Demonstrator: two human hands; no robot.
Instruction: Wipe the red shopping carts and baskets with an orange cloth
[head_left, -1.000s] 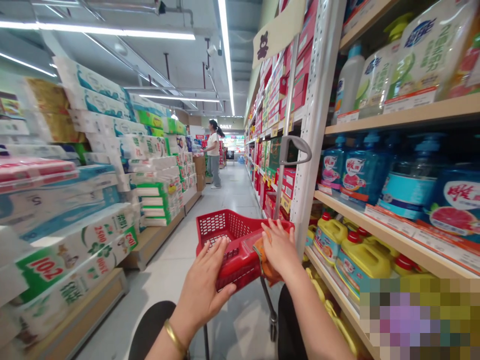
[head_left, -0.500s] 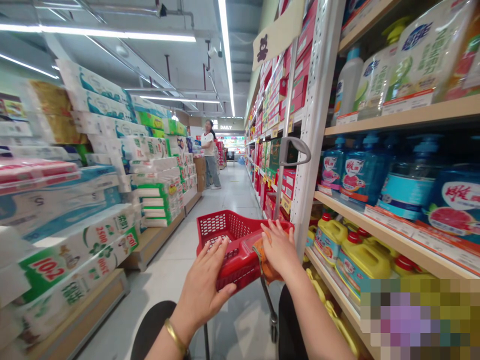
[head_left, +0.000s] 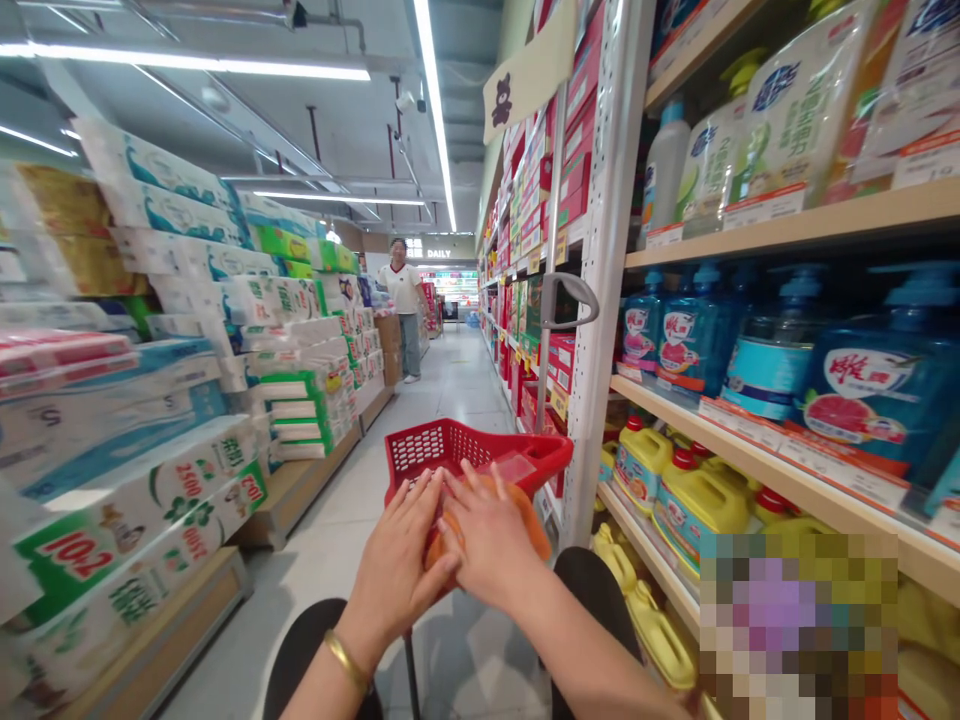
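Observation:
A red basket cart (head_left: 551, 452) with perforated sides stands in front of my knees. My left hand (head_left: 409, 550) lies palm down on its near edge at the left, fingers extended and the thumb reaching right. Close beside it, my right hand (head_left: 484, 535) presses an orange cloth (head_left: 531, 515) against the top of the cart, its fingers spread. The two hands meet near the left thumb. Most of the cloth's left part is hidden under my right hand.
Shelves with blue pump bottles (head_left: 862, 385) and yellow jugs (head_left: 697, 495) rise close on the right. Tissue packs (head_left: 187, 500) are stacked on the left. A person (head_left: 406, 300) stands farther up the aisle (head_left: 442, 375). A grey handle (head_left: 570, 300) is beside the shelf post.
My right hand has moved left across the cart with the orange cloth, up to my left hand. The person up the aisle has turned towards me. The view has shifted slightly.

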